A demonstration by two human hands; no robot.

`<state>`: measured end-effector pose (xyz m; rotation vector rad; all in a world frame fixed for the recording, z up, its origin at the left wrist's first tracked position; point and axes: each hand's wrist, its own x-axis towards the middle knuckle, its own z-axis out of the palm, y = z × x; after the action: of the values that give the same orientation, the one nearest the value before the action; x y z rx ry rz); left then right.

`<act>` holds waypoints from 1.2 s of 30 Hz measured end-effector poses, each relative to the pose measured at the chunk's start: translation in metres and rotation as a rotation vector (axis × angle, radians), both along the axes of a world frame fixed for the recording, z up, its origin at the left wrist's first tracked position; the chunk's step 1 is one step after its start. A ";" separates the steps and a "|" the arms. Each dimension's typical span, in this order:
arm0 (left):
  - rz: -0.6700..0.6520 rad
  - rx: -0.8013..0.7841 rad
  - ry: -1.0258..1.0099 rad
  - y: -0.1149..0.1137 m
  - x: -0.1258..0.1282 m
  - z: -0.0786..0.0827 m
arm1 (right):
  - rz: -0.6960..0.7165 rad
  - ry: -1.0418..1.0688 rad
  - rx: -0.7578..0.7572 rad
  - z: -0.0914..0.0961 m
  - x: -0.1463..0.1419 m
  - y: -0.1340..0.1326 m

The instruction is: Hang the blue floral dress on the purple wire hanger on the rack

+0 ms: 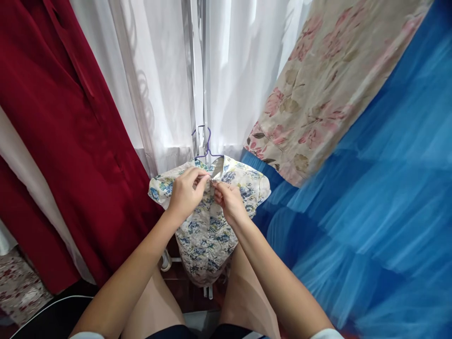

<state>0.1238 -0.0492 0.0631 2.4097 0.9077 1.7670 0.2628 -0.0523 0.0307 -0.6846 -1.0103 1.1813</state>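
Note:
A short-sleeved white dress (pixel 206 235) with blue flowers hangs in front of me on a purple hanger (pixel 208 148). My left hand (pixel 189 190) is closed in a pinch at the middle of its neckline. Close beside it, my right hand (pixel 228 197) pinches the neckline's other edge, the fingertips of both hands almost meeting. Something small lies between the fingertips, too small to make out. Below the hands, a seam runs down the centre of the dress. The neck opening shows a pale inside under the hanger.
White curtains (pixel 243 75) hang behind the dress. On the left is a long red garment (pixel 88 165). To the right hang a beige cloth with pink flowers (pixel 303 94) and a blue layered tulle garment (pixel 370 202). A shoe (pixel 165 260) is on the floor below.

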 end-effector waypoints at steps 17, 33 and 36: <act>-0.121 -0.170 -0.258 -0.001 -0.026 0.007 | -0.039 -0.382 0.200 -0.009 -0.011 -0.002; -0.192 -0.209 -0.172 -0.008 -0.022 -0.007 | -0.062 -0.294 0.321 -0.001 -0.025 0.008; -0.120 -0.170 -0.257 -0.008 -0.023 -0.005 | -0.060 -0.356 0.268 -0.005 -0.023 0.007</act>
<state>0.1005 -0.0571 0.0584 2.0309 0.8269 1.8193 0.2403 -0.0455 0.0258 -0.7185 -1.4073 0.8657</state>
